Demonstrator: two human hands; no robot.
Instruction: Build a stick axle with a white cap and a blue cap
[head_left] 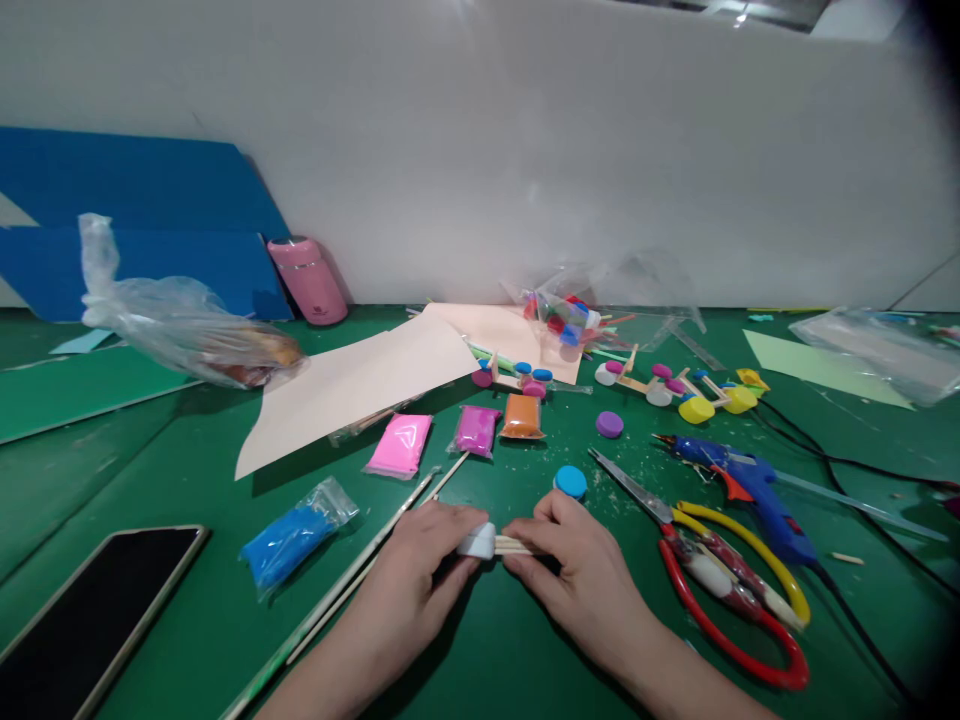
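Note:
My left hand (427, 560) is closed on a small white piece (480, 541), perhaps clay or a cap; its material is hard to make out. Out of its right side come a few thin wooden sticks (514, 545), pinched between the thumb and fingers of my right hand (574, 550). Just beyond my right hand lies a blue bottle cap (571, 482). Long thin sticks (360, 560) run along the table beside my left hand. Farther back are pink (401, 445), magenta (476, 430) and orange clay packets (523, 417).
Scissors (697, 560) and a blue glue gun (750, 490) with a cable lie at right. A phone (97, 620) and a blue clay packet (296, 535) are at left. Small stick-and-cap cars (637, 383), paper (360, 385) and a pink bottle (309, 282) stand or lie behind.

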